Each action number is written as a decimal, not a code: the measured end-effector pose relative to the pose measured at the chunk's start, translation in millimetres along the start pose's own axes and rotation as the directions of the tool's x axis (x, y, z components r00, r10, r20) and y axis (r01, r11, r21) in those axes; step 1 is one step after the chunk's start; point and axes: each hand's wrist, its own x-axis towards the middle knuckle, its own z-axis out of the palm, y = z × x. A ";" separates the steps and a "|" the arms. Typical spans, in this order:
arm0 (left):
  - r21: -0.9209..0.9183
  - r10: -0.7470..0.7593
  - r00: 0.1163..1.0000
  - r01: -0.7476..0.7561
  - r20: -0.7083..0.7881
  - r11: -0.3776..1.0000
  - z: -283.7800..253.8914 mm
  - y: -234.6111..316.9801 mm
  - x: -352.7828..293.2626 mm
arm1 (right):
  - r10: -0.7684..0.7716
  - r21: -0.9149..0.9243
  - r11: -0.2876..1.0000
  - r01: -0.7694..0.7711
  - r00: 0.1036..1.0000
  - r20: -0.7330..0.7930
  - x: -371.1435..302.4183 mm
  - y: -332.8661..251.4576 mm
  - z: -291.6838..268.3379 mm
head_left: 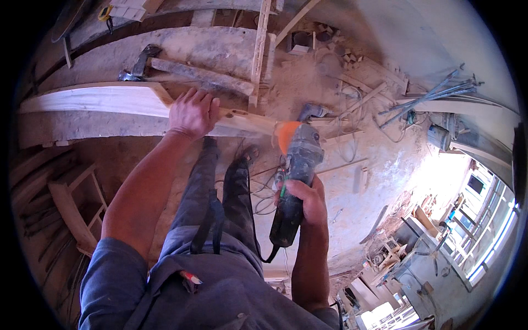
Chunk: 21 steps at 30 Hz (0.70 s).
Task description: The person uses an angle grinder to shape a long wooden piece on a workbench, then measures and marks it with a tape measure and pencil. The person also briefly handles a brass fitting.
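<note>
A long pale piece of wood (107,100), shaped with an angled step, lies across the dusty workbench (88,130) and juts past its right end. My left hand (193,114) presses on it from above, fingers curled over its far side. In my right hand (309,199) is a dark angle grinder (297,159), gripped round its body. The grinder's orange disc (287,135) meets the right end of the wood, and dust hazes the air there. Behind the wood, a hammer (144,60) with a worn wooden handle rests on the bench.
Upright timber strips (259,52) stand just beyond the wood. Cables (264,195) lie loose on the floor by my feet. Metal bar clamps (434,94) are stacked at the right. A wooden frame (77,206) leans below the bench at left. Offcuts (349,55) litter the far floor.
</note>
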 end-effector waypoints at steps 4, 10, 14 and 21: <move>0.007 0.001 1.000 -0.001 -0.004 1.000 2.2 0.1 -0.9 | -0.031 0.023 0.999 0.032 0.999 -0.035 2.1 4.1 -10.2; 0.003 0.020 1.000 -0.020 -0.021 1.000 0.8 1.1 1.3 | -0.044 0.043 0.998 0.042 0.998 0.038 9.4 -1.5 -6.8; 0.003 0.013 1.000 -0.013 -0.017 1.000 -1.3 1.1 -0.2 | 0.001 0.024 1.000 -0.002 0.999 0.041 12.4 -6.0 -2.9; 0.010 0.026 0.999 -0.026 -0.038 1.000 1.5 0.0 0.1 | 0.062 -0.034 0.998 -0.062 0.998 0.020 17.1 -22.6 10.2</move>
